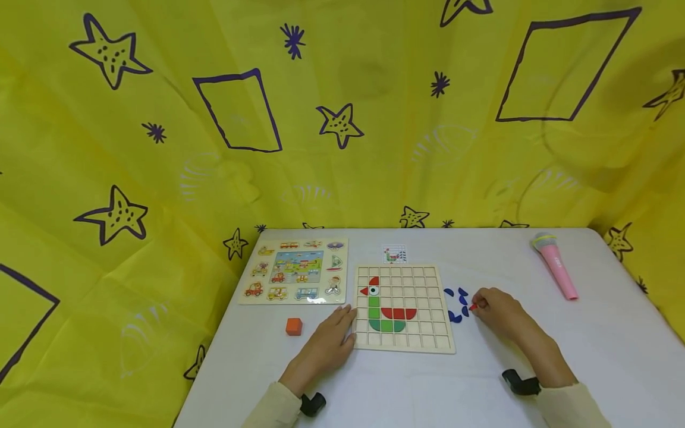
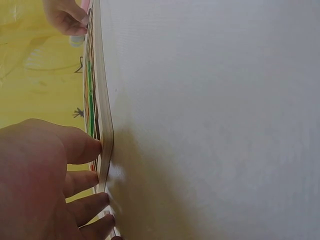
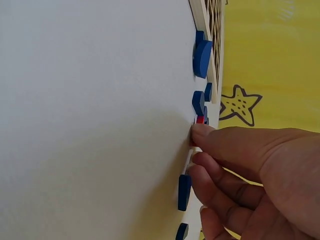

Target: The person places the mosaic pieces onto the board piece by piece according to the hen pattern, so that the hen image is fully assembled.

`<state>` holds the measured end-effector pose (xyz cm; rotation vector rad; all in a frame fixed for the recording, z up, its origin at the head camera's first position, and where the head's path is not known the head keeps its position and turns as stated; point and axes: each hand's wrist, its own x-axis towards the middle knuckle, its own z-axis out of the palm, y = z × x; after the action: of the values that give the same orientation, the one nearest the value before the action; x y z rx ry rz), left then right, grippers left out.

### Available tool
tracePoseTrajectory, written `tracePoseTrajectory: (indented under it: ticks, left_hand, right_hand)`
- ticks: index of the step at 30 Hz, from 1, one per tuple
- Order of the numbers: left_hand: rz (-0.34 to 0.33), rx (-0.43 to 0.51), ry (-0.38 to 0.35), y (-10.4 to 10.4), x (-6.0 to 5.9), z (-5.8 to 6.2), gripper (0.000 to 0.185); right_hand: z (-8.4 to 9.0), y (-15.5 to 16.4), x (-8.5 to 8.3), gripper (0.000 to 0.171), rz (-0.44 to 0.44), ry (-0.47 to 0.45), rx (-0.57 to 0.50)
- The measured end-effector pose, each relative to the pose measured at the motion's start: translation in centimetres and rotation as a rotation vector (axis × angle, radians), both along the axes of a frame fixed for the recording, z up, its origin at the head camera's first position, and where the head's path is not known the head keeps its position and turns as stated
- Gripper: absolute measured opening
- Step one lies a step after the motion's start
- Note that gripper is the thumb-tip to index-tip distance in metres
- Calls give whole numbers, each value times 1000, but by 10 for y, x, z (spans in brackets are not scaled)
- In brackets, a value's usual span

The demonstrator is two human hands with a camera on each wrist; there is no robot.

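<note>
Between my hands I see the pale wooden grid board (image 1: 405, 308) with red, green and white pieces; by my right hand (image 1: 495, 308) lie blue pieces (image 1: 456, 304) and a red one (image 1: 473, 307) — white table (image 1: 588, 345), yellow star-patterned cloth (image 1: 160, 148) behind.

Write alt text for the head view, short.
A person's right hand pinches a small red piece among loose blue pieces on a white table, while the left hand rests against the left edge of a wooden grid board holding a partly built red-and-green bird. A vehicle puzzle, orange block and pink microphone lie nearby.
</note>
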<state>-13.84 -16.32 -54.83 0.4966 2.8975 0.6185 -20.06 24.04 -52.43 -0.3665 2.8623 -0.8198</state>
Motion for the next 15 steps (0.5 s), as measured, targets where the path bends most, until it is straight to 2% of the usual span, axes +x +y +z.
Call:
tracePoseTrajectory:
  ticks: [7,15]
  left_hand:
    - [0,1,0,1,0,1,58]
    - [-2,-4,-1,1,1,3,58]
  right_hand:
    - [4,-7,3,15,-1,82,-24]
    - [28,-33,9,20,41,167,-94]
